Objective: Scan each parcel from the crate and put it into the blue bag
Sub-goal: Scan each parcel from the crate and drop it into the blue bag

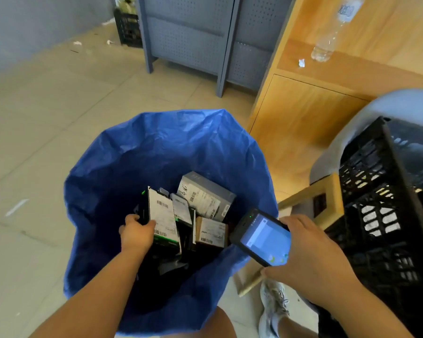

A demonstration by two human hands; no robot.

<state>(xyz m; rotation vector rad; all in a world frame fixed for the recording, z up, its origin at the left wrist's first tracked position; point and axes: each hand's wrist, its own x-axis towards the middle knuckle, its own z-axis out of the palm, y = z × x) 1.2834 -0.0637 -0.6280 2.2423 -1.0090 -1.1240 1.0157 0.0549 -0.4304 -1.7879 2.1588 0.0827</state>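
Observation:
A blue bag (171, 142) stands open on the floor in front of me, with several labelled parcels inside. My left hand (134, 231) reaches down into the bag and grips a black parcel with a white label (163, 217) by its left edge. Beside it lie a grey box (206, 195) and a brown box (211, 231). My right hand (308, 254) holds a handheld scanner (261, 237) over the bag's right rim, its screen lit and facing up. The black crate (386, 211) stands at the right on a wooden frame.
A wooden cabinet (310, 113) with a clear plastic bottle (332, 32) on its ledge rises behind the crate. Grey perforated metal shelving (193, 42) stands at the back, with another black crate (128, 29) beside it. My shoe (274, 306) rests on the tiled floor below the scanner.

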